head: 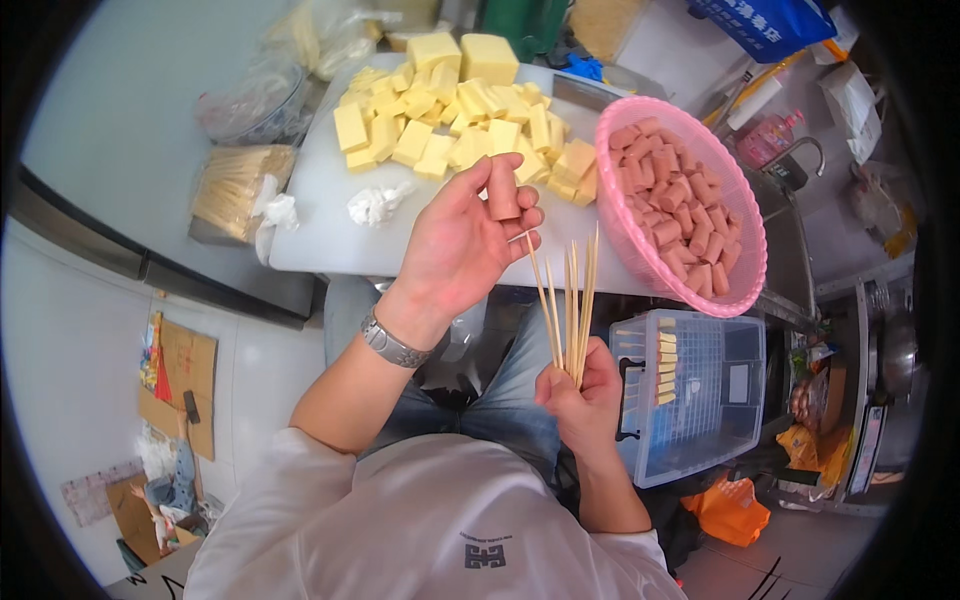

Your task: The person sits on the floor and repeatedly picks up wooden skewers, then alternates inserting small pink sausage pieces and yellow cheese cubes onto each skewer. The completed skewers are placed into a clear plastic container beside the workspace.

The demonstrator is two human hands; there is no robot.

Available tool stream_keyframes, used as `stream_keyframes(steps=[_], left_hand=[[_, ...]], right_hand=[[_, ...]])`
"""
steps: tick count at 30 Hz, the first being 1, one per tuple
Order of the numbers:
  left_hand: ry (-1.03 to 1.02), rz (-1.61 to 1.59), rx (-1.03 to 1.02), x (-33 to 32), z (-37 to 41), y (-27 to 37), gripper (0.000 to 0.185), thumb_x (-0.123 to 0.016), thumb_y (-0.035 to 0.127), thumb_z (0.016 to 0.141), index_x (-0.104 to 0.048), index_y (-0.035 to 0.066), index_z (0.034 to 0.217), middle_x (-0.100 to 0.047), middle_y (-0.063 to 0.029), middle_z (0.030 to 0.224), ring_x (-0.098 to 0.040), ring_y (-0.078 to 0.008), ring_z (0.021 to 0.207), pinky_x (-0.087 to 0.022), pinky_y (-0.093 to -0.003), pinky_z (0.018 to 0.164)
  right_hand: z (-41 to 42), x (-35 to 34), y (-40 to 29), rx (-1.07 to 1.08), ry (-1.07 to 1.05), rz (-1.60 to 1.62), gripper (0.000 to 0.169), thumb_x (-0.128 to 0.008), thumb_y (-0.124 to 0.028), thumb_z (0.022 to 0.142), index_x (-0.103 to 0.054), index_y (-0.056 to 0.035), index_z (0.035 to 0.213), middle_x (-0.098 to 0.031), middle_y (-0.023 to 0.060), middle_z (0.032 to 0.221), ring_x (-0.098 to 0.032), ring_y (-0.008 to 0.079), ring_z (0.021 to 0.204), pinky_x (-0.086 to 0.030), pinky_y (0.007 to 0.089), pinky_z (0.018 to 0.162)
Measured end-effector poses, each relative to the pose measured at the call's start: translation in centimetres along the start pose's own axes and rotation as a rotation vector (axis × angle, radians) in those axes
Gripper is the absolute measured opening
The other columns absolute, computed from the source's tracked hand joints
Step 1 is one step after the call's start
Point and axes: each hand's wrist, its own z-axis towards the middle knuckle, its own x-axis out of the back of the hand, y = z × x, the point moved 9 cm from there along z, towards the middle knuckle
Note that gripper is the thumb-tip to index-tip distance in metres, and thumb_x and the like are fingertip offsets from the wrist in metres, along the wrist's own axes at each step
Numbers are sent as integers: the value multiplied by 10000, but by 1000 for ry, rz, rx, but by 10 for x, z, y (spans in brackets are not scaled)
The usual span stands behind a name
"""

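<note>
My left hand (459, 238), with a metal watch at the wrist, holds a short pink sausage piece (503, 196) between thumb and fingers, over the front of a white cutting board (330, 229). Lower and to the right, my right hand (583, 401) grips several bamboo skewers (573, 319), their pointed ends up and fanned apart. One skewer tip comes close to the left fingers. Pale yellow blocks (412, 142) lie heaped across the board. More sausage pieces (675, 199) fill a pink plastic basket (756, 247) on the right.
Right of my knees stands a clear plastic box (697, 457) with skewered pieces (666, 367) along its left side. A bag of bamboo skewers (236, 191) and crumpled white tissue (375, 204) lie at the left. Behind the basket are a soap bottle (766, 141) and a tap (814, 146).
</note>
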Motion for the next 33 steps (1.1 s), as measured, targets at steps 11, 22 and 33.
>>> stream_keyframes(steps=[11,22,33], left_hand=[[17,-81,-91,11,-11,11,282,-431,297,1063,-527,67,1196,-579,-61,961,-548,-195,889,-459,-345,826],[78,18,-166,18,-14,6,289,-424,307,1072,-523,78,1217,-584,-62,963,-541,-199,916,-449,-347,860],[128,39,-214,21,-20,-9,278,-423,313,1074,-504,88,1215,-554,-46,910,-518,-188,888,-433,-340,862]], right_hand=[[7,-12,22,-86,-21,-17,119,-590,-77,985,-509,-41,1065,-593,26,718,-508,53,587,-369,200,504],[8,-9,25,-64,6,32,120,-564,-48,989,-495,-30,1085,-609,71,739,-482,49,577,-354,193,504],[12,-5,26,13,72,92,159,-610,-20,979,-477,-53,1061,-601,62,776,-545,71,622,-351,194,501]])
